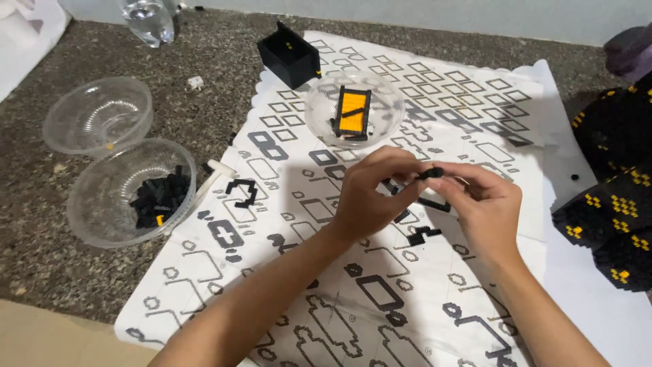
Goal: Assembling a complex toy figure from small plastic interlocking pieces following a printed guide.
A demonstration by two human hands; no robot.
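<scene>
Two hands meet over the middle of the printed instruction sheet, and between them sits a small black brick piece, pinched at fingertip level. The left hand comes in from the near edge of the surface, fingers curled narrow around the piece's left end; the right hand closes on its right end, thumb and forefinger drawn tight. The piece's long axis runs roughly left to right, from one hand to the other, so neither hand is clearly nearer; both are touching it. Whether it is one part or two being pressed together, I cannot tell from here.

Just below the hands, lying on the sheet, are a few loose black assemblies, near the right wrist. Toward the far edge stands a clear plastic bowl holding an orange-and-black panel, and beyond it a small black box. At the left edge of the speckled stone surface sit two more clear bowls: the nearer bowl holds a heap of tiny black bricks, the farther bowl looks almost bare. A white brick-separator tool lies between that bowl and the sheet. At the right edge rises a large black-and-yellow brick model
</scene>
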